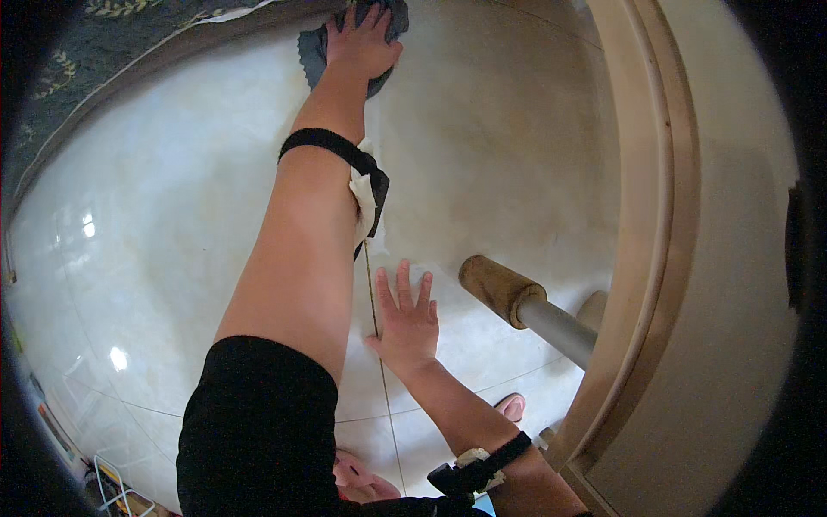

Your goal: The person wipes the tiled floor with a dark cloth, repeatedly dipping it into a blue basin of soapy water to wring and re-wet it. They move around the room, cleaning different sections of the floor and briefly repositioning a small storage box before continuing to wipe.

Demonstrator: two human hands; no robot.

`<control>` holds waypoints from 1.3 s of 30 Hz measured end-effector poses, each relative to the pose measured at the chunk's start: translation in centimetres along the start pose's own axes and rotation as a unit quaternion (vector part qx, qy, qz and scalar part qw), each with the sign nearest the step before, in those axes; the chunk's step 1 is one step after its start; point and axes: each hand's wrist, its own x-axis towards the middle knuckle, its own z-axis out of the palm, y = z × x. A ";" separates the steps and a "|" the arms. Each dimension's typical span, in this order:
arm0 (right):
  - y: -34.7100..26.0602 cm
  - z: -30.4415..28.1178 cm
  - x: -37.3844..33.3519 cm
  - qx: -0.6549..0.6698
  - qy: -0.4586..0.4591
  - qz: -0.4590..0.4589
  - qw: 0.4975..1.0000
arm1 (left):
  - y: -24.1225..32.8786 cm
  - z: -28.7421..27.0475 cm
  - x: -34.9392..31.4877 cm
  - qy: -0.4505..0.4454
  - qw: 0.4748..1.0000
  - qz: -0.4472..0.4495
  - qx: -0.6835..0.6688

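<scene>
My left hand (362,47) reaches far forward and presses down on a dark grey cloth (312,53) on the pale, glossy tiled floor (172,198). Its fingers are stretched and spread over the cloth, whose scalloped edge shows on the left. My right hand (407,326) lies palm down on the floor, nearer to me, with fingers apart and nothing in it. A thin dark tile seam runs beside its thumb. Black straps with white padding circle both forearms.
A brown-capped furniture leg (502,289) with a grey metal shaft stands right of my right hand. Beyond it curves a wooden furniture edge (655,215). Dark patterned fabric (77,69) hangs at upper left. Pink footwear (362,478) and a white wire rack (116,487) show below.
</scene>
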 end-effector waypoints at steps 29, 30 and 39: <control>7.2 -6.8 -0.2 0.036 -0.076 -0.211 0.974 | 3.8 6.2 -23.9 0.054 0.949 0.312 0.007; 8.1 -8.1 -0.6 0.022 -0.077 -0.201 0.976 | 4.5 6.0 -25.5 0.028 0.940 0.339 -0.017; 11.8 -9.8 0.5 0.138 0.085 -0.013 0.987 | 6.5 4.5 -27.0 -0.013 0.875 0.483 0.021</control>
